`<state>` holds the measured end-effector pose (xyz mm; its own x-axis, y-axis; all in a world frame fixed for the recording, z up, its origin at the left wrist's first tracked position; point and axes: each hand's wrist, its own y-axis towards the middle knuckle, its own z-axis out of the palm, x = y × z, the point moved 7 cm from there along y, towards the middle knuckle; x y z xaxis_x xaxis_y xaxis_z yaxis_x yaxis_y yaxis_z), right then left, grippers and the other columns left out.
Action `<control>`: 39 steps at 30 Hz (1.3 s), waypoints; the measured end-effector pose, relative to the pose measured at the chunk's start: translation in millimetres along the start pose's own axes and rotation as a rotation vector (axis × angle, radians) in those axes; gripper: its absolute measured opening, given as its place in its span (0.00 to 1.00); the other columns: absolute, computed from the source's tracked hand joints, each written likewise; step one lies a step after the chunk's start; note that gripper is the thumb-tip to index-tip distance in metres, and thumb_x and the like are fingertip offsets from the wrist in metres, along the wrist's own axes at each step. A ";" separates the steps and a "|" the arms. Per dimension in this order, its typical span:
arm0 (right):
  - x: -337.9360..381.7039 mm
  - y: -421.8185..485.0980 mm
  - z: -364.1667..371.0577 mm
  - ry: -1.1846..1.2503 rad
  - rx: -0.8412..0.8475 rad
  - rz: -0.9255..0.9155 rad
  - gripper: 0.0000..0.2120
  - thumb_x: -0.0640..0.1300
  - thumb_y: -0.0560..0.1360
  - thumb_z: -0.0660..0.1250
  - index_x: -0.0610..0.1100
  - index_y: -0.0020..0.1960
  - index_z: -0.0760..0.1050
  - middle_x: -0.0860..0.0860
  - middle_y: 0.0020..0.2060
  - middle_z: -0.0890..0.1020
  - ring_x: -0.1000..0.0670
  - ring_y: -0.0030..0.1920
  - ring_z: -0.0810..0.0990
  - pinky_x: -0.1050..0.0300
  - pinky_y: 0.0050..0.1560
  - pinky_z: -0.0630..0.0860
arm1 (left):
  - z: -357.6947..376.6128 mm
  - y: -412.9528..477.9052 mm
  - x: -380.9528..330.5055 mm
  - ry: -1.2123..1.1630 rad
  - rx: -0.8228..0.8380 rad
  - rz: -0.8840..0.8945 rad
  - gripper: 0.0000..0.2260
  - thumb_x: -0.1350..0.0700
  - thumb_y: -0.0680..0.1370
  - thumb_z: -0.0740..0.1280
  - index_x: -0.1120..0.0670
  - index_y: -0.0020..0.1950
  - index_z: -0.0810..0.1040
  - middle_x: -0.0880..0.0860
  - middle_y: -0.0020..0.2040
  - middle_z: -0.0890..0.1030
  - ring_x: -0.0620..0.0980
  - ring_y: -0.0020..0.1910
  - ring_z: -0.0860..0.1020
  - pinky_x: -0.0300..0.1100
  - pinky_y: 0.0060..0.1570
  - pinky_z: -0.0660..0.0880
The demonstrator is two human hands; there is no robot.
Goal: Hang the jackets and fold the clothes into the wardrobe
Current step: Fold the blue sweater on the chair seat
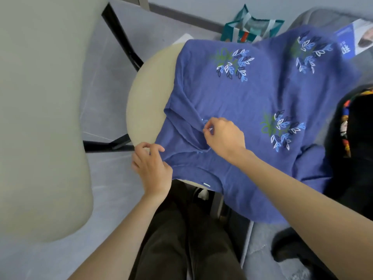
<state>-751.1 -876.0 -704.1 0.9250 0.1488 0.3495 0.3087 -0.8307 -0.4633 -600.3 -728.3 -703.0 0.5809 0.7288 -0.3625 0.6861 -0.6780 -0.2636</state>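
A blue T-shirt point(252, 93) with leaf prints lies spread over a round beige table point(149, 91), its neckline toward me and one sleeve partly folded inward. My left hand point(153, 168) pinches the shirt's near left edge at the shoulder. My right hand point(224, 136) pinches the folded sleeve fabric near the middle of the shirt.
A beige chair back point(40, 118) fills the left side. A teal shopping bag point(250, 29) stands on the floor behind the table. A black garment with coloured print point(355, 142) lies at the right, and a blue-and-white leaflet point(355, 39) at the far right.
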 end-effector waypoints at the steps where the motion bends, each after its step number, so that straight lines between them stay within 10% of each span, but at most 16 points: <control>1: 9.9 4.2 -3.0 0.042 -0.027 -0.076 0.09 0.47 0.78 0.61 0.46 0.55 0.75 0.48 0.49 0.76 0.45 0.52 0.75 0.55 0.40 0.68 | 3.7 0.6 -7.8 -0.030 0.033 0.069 0.20 0.73 0.65 0.64 0.58 0.54 0.76 0.60 0.59 0.69 0.60 0.56 0.68 0.48 0.53 0.62; 7: 65.3 52.9 13.0 -0.024 0.060 -0.286 0.21 0.49 0.76 0.66 0.53 0.67 0.67 0.48 0.54 0.69 0.47 0.55 0.70 0.53 0.40 0.66 | 28.0 16.7 -23.9 -0.131 0.181 0.124 0.21 0.64 0.71 0.67 0.56 0.63 0.73 0.56 0.61 0.70 0.56 0.60 0.68 0.48 0.60 0.67; 12: 76.3 72.0 10.6 -0.120 -0.112 -0.350 0.08 0.44 0.79 0.58 0.45 0.56 0.71 0.47 0.49 0.74 0.43 0.48 0.74 0.53 0.41 0.63 | 35.9 26.4 -25.5 -0.134 0.202 0.027 0.18 0.62 0.72 0.65 0.52 0.62 0.72 0.52 0.61 0.71 0.55 0.61 0.66 0.51 0.56 0.66; 19: -9.4 76.8 -22.7 0.360 -0.193 0.227 0.07 0.41 0.75 0.59 0.44 0.53 0.70 0.45 0.49 0.80 0.40 0.50 0.76 0.48 0.48 0.74 | 30.9 24.3 -43.5 0.003 0.103 0.102 0.16 0.61 0.69 0.65 0.45 0.53 0.77 0.49 0.53 0.68 0.52 0.54 0.66 0.43 0.52 0.52; 27: -72.1 43.0 -47.1 0.451 -0.249 0.220 0.09 0.37 0.74 0.60 0.44 0.54 0.72 0.48 0.45 0.78 0.46 0.44 0.74 0.56 0.42 0.68 | 54.0 7.7 -97.5 0.100 0.292 0.417 0.14 0.54 0.74 0.67 0.50 0.59 0.75 0.51 0.57 0.70 0.52 0.55 0.68 0.44 0.52 0.62; 35: -199.1 -62.4 -86.5 0.279 -0.474 0.402 0.11 0.34 0.73 0.63 0.37 0.55 0.74 0.38 0.52 0.76 0.37 0.55 0.72 0.51 0.58 0.64 | 88.9 -61.3 -183.4 0.042 0.505 0.657 0.13 0.55 0.77 0.63 0.49 0.61 0.73 0.49 0.56 0.72 0.51 0.56 0.68 0.44 0.52 0.61; 39: -253.4 -97.1 -70.3 0.329 -0.287 0.510 0.19 0.33 0.74 0.63 0.35 0.64 0.69 0.36 0.62 0.71 0.37 0.61 0.71 0.50 0.62 0.65 | 115.0 -106.6 -209.1 0.025 0.650 0.736 0.13 0.55 0.77 0.63 0.50 0.61 0.73 0.48 0.55 0.74 0.52 0.57 0.69 0.45 0.53 0.64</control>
<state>-1031.0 -870.8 -690.4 0.8099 -0.4335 0.3951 -0.2621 -0.8701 -0.4175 -845.3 -819.4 -701.9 0.7814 0.0995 -0.6160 -0.2212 -0.8789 -0.4226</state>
